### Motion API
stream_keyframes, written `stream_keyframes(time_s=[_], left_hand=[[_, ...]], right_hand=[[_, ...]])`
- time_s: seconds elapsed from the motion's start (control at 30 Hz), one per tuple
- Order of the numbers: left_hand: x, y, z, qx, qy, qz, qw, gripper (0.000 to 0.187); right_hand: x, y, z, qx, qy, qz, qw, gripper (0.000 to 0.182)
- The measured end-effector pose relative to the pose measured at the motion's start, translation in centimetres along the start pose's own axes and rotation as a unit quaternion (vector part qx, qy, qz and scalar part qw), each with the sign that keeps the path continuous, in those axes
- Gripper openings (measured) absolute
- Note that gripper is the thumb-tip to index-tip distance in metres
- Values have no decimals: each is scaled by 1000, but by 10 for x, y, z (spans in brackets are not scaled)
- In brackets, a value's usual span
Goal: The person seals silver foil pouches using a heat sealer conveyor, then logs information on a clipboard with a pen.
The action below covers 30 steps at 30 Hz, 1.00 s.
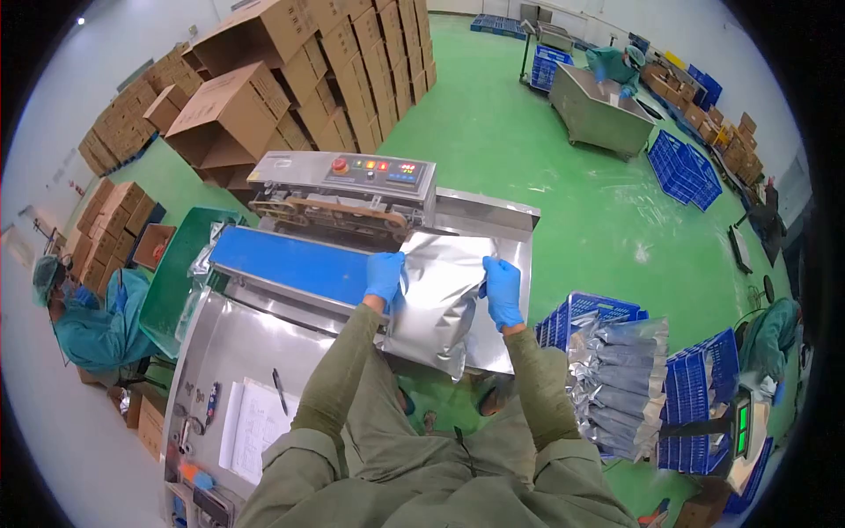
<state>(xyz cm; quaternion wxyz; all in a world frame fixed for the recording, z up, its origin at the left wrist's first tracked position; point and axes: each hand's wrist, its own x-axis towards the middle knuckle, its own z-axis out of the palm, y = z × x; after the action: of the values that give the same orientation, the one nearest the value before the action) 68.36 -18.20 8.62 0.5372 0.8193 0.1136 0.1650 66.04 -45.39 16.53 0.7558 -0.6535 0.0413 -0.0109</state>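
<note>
A large silver foil pouch [437, 308] hangs between my hands, its top edge close to the band sealing machine [343, 189]. My left hand [384, 277], in a blue glove, pinches the pouch's upper left side. On the upper right side, my right hand [503, 293], also gloved in blue, grips the foil. Just left of the pouch lies the machine's blue conveyor belt [290, 266]. Red digits glow on the machine's control panel beside a red knob. What fills the pouch cannot be seen.
To my right, a blue crate [590, 308] holds several filled silver pouches [620, 378], near a scale display [743, 429]. A steel table [211, 343] at left carries papers [260, 422] and a pen [279, 392]. Stacked cartons [334, 79] stand behind; people in green gowns work around.
</note>
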Motion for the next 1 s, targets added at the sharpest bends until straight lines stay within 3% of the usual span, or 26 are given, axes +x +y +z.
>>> stream_keyframes(time_s=[0.23,0.3,0.4,0.43,0.47,0.5,0.53,0.57,0.6,0.67,0.73,0.8,0.83,0.87,0.9,0.93,1.0], left_hand=[[35,-23,-29,16,11,34,999,32],[48,-36,-44,84,-5,76,994,26],[63,-53,-78,217,-33,126,967,24],[67,-56,-91,271,-44,135,952,25],[102,-113,-102,431,-71,204,876,26],[106,-99,-127,440,-98,199,870,26],[96,-76,-148,412,-109,192,884,27],[91,-59,-159,358,-112,176,910,27],[80,-46,-167,298,-105,158,935,28],[35,-5,-186,250,-54,161,953,29],[-39,37,-194,301,45,206,930,30],[-110,42,-205,368,145,220,892,32],[-130,29,-213,375,180,214,884,31],[-149,15,-220,381,215,208,875,30],[-162,4,-219,383,252,204,865,28],[-170,0,-213,308,261,171,899,26],[-182,-2,-199,145,278,103,944,23]], right_hand=[[27,18,43,-9,-14,15,1000,30],[35,31,57,-16,-18,16,1000,30],[80,112,85,-96,-23,-176,979,24],[80,105,91,-260,-58,-253,930,18],[81,95,99,-399,-70,-340,849,13],[58,60,104,-428,-119,-350,824,15],[59,65,108,-333,-140,-282,889,18],[39,54,91,-376,-63,-368,848,26],[-1,17,66,-184,-46,-141,972,28],[-88,-11,-9,-209,73,-66,973,29],[-167,1,-94,-206,207,28,956,25],[-248,50,-188,-211,367,14,906,18],[-299,72,-244,-431,367,55,823,17],[-340,68,-274,-500,369,48,782,21],[-367,77,-297,-594,393,25,702,27],[-384,92,-317,-679,412,0,607,33],[-386,118,-344,-722,321,0,612,34]])
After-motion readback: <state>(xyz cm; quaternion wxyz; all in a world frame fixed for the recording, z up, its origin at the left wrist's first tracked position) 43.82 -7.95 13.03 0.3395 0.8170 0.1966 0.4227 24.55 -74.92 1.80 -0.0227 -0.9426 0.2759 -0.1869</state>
